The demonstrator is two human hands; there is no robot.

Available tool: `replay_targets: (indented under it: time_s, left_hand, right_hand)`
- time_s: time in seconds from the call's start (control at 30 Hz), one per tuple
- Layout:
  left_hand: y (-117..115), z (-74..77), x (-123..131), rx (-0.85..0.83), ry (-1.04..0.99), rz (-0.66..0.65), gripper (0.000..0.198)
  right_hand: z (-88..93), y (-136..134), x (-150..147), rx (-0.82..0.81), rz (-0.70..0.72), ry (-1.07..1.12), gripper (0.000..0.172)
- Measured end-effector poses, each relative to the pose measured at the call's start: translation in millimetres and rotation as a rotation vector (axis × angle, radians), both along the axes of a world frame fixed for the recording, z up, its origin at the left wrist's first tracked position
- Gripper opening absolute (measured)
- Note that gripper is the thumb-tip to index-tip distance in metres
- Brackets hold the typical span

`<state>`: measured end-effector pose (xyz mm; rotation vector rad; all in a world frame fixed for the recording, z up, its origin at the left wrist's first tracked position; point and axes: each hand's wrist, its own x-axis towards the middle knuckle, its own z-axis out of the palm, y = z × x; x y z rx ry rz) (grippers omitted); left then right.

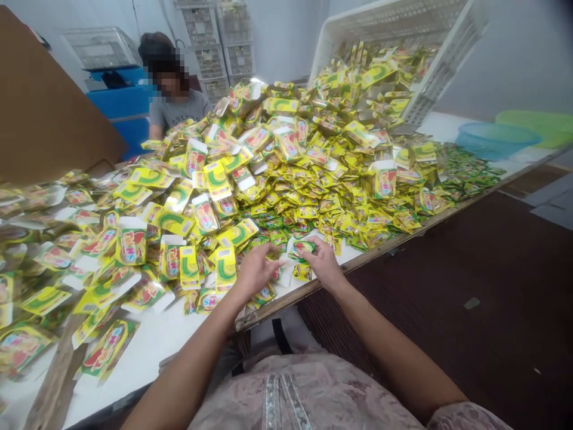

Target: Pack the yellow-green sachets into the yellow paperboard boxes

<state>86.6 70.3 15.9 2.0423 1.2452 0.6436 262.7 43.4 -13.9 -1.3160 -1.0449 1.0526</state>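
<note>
My left hand (255, 269) and my right hand (321, 260) meet at the near edge of a white table (152, 343). Both sets of fingers are curled around small green and yellow sachets (301, 248) held between them. More small sachets lie under and around the hands. A huge heap of yellow-green sachets and flat cartons (286, 167) covers the table behind them. Folded-flat cartons (131, 245) with red and yellow print lie to the left of my left hand.
A tipped white plastic crate (452, 36) spills packets at the back right. A blue basin (495, 138) and a green basin (544, 122) stand at the far right. Another person (172, 98) sits across the table. Brown cardboard (40, 113) stands left. Dark floor lies right.
</note>
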Motion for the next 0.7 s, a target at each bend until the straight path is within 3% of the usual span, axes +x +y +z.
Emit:
replay_targets:
  time_s: [0.1,0.2,0.3,0.4,0.5,0.57,0.7]
  left_hand:
    - [13.4,0.2,2.0,0.160,0.474,-0.245,0.057]
    - [22.1,-3.5,6.7,0.154,0.696,-0.333,0.051]
    - [26.1,-3.5,6.2,0.167,0.671,-0.269,0.031]
    - [27.1,1.2,-1.2,0.188,0.622,-0.159,0.025]
    - [24.7,3.0,-10.0,0.148,0.473,-0.039,0.020]
    - [20.2,0.3,-13.9,0.033,0.202,0.020,0.023]
    - [4.3,-7.8,-16.9,-0.287,-0.361,0.091,0.035]
  right_hand:
    - [-13.8,2.9,18.8,-0.016,-0.085,-0.462,0.019]
    - [-25.8,2.9,28.8,-0.075,-0.122,-0.800,0.014]
    - [-32.1,2.1,31.6,-0.117,-0.157,-0.825,0.011]
    - [-30.6,3.6,28.6,-0.077,-0.177,-0.573,0.018]
    - [-21.4,7.2,18.0,0.027,-0.071,-0.209,0.033]
    - [-12.7,9.7,9.2,0.069,0.001,-0.088,0.037]
    - [4.6,11.4,0.5,0.067,0.119,-0.264,0.029]
